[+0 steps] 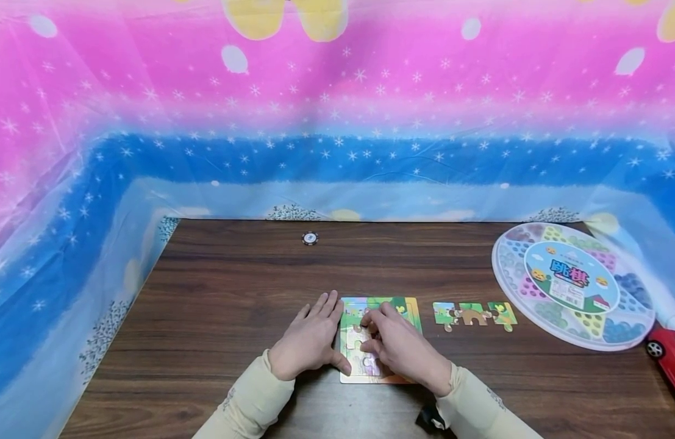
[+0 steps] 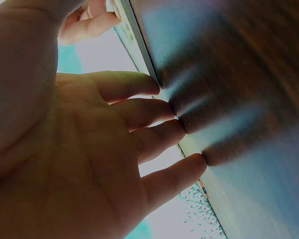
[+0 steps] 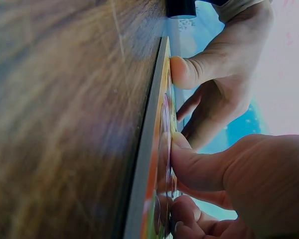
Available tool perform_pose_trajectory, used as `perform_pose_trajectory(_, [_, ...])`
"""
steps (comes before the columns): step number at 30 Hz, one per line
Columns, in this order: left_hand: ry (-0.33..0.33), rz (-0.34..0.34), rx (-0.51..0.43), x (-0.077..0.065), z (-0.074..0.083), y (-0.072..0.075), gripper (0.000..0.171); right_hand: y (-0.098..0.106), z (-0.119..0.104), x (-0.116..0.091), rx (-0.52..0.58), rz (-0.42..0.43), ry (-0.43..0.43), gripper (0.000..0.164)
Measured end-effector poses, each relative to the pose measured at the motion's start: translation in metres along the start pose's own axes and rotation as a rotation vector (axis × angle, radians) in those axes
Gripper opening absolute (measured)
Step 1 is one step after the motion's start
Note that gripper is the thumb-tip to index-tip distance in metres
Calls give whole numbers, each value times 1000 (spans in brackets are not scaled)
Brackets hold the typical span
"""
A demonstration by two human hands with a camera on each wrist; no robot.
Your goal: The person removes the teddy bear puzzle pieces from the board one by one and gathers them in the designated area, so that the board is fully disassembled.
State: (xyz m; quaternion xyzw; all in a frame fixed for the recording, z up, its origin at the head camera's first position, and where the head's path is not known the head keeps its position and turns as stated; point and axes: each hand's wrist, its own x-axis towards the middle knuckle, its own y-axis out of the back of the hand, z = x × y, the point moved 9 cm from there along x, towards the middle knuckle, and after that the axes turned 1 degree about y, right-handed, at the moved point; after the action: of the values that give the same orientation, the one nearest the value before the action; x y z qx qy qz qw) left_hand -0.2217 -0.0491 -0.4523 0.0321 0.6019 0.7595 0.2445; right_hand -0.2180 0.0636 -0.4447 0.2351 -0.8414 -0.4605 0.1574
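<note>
A patterned cloth [image 1: 337, 164] is hung behind and at both sides, its upper part cut off by the head view's edge. One brown table [image 1: 233, 274] is seen in front of it, its near edge out of view. Two pale sleeves [image 1: 255, 396] are cut off at the bottom. On the table's right, one round game box [image 1: 573, 286] is placed, its beads too blurred to be counted. One puzzle board [image 1: 353, 379] is laid flat between the two hands, its middle and right side partly covered. The left hand [image 1: 310, 341] is spread with straight fingers, its fingertips set on the table beside the board and its thumb on the board's near left corner. The right hand [image 1: 403, 344] is held over the board with bent fingers, thumb and fingertips touching the puzzle; whether a piece is pinched cannot be told. One red toy car [image 1: 672, 366] is cut off at the right edge. Three loose puzzle pieces [image 1: 471, 317] are lined up between board and game box. One black object [image 1: 429, 419], half hidden by the right sleeve, cannot be identified. One chip [image 1: 310, 238] is set far back.
</note>
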Motion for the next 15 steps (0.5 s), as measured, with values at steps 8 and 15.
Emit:
perform_pose_trajectory(8, [0,1,1,0,0,0,122,0,0,0,10,13,3,24])
perform_pose_trajectory(15, [-2,-2,0,-1,1,1,120,2,-1,0,-4,30,8,25])
